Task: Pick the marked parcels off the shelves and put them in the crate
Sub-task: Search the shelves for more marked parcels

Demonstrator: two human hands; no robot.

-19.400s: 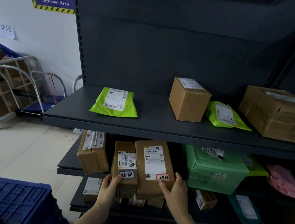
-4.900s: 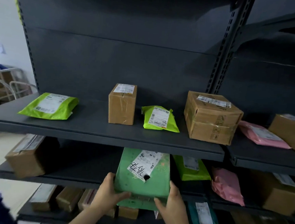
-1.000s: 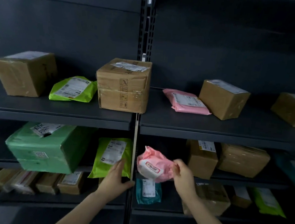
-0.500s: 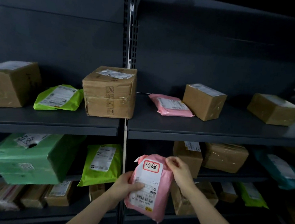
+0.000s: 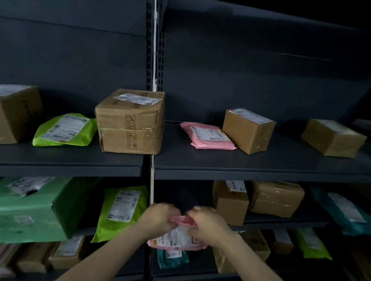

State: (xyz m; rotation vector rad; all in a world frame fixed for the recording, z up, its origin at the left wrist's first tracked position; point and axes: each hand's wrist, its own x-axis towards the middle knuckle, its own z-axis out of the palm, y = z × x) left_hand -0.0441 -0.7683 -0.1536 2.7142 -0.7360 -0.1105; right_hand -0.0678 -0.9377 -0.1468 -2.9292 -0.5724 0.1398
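Note:
A pink mailer bag (image 5: pixel 178 237) with a white shipping label and a red-edged mark hangs in front of the middle shelf, near the upright post. My left hand (image 5: pixel 158 218) pinches its top edge from the left. My right hand (image 5: pixel 206 224) grips the same edge from the right, and both hands cover much of the bag. The crate is out of view.
The dark upper shelf (image 5: pixel 266 169) carries brown boxes (image 5: pixel 130 122), a lime bag (image 5: pixel 64 129) and another pink bag (image 5: pixel 207 136). On the middle shelf stand a large green parcel (image 5: pixel 26 207), a lime bag (image 5: pixel 122 208) and brown boxes (image 5: pixel 230 201). A teal bag (image 5: pixel 172 256) lies below.
The pink bag has dropped lower and turned, so its label faces down and forward. Both hands have shifted to its top edge and come close together.

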